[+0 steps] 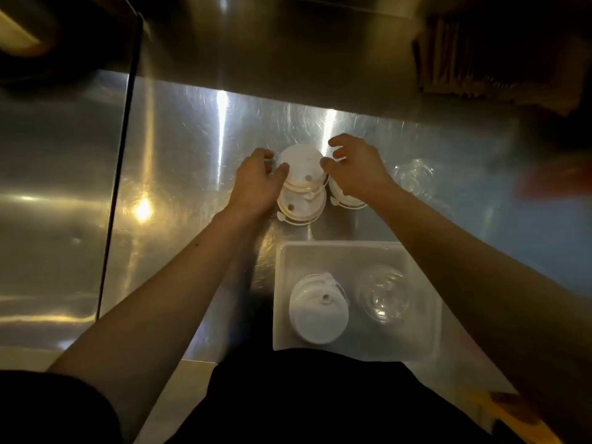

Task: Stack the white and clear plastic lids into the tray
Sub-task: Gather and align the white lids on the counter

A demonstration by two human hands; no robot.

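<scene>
A white tray (282, 296) sits at the near edge of the steel counter. Inside it, a stack of white lids (317, 312) lies on the left and a stack of clear domed lids (384, 296) on the right. Beyond the tray, a white lid (302, 165) rests on a pile of white lids (301, 208). My left hand (256, 184) pinches its left rim and my right hand (355, 168) its right rim. More white lids (344, 200) show under my right wrist. Clear lids (413, 177) lie further right on the counter.
The steel counter (192, 161) carries bright glare streaks. A dark vertical divider edge (118, 187) runs down the left. Dark, blurred items (480, 59) stand at the back right. My dark clothing fills the bottom of the view.
</scene>
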